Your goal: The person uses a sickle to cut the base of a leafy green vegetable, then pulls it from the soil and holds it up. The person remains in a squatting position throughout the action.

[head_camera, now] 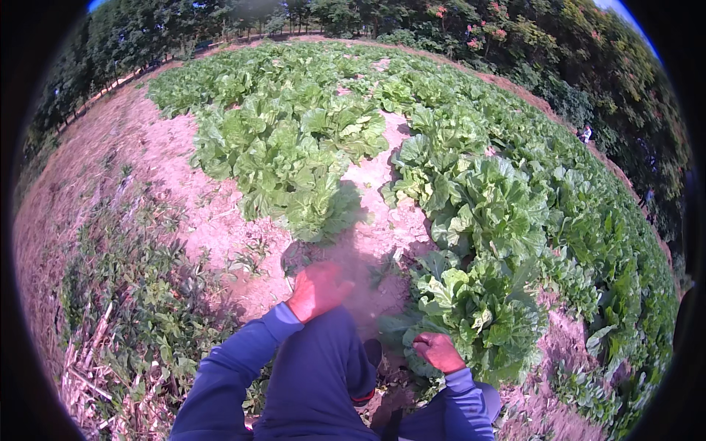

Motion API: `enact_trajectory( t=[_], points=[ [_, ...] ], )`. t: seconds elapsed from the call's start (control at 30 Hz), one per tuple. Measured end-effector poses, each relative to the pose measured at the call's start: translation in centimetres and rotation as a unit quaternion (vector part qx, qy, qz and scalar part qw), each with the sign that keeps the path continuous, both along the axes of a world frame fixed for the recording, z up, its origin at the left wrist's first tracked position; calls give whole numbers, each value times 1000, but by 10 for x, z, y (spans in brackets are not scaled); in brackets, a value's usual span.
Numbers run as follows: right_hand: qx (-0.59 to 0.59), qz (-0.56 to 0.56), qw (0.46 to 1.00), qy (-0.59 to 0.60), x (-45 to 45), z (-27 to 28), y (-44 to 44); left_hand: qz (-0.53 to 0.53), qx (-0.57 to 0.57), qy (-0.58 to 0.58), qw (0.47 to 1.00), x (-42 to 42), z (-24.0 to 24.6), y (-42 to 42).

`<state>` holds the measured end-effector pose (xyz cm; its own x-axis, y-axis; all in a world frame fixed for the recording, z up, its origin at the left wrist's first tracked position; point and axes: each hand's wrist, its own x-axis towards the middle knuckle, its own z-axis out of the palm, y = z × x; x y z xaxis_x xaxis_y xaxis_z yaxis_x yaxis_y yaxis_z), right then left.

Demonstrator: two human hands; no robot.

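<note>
My left hand [319, 291] is above my bent knee, its fingers pointing right over bare soil, partly blurred by glare. Nothing shows in it. My right hand [439, 351] is curled beside the outer leaves of a large leafy cabbage plant [480, 308] at the lower right. Whether its fingers grip a leaf or anything else cannot be made out. Another leafy cabbage plant [317, 209] stands beyond my left hand, at the near end of a row. Both my arms are in blue sleeves.
Rows of leafy cabbages [265, 127] stretch ahead and right, with a bare soil strip [380, 171] between them. Weeds [149, 325] and dry stalks [94, 353] lie at the left. Trees border the field. A distant person [586, 134] is at the far right edge.
</note>
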<state>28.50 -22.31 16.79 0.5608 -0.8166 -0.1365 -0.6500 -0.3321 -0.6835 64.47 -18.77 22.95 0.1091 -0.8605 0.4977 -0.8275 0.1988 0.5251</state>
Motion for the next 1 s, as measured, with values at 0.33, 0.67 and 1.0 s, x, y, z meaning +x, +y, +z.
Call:
enact_trajectory(
  t=[0.33, 0.67, 1.0],
  points=[
    [-3, -23, 999, -29, -13, -16, -5, -66, -85, 39, 993, -15, 4, -10],
    [-3, -32, 999, -28, -18, 6, 5, -159, -35, 48, 985, -33, 1, -27],
    [15, -66, 997, -26, -37, 38, 11, -231, 115, 253, 932, -59, -4, -60]
  ],
)
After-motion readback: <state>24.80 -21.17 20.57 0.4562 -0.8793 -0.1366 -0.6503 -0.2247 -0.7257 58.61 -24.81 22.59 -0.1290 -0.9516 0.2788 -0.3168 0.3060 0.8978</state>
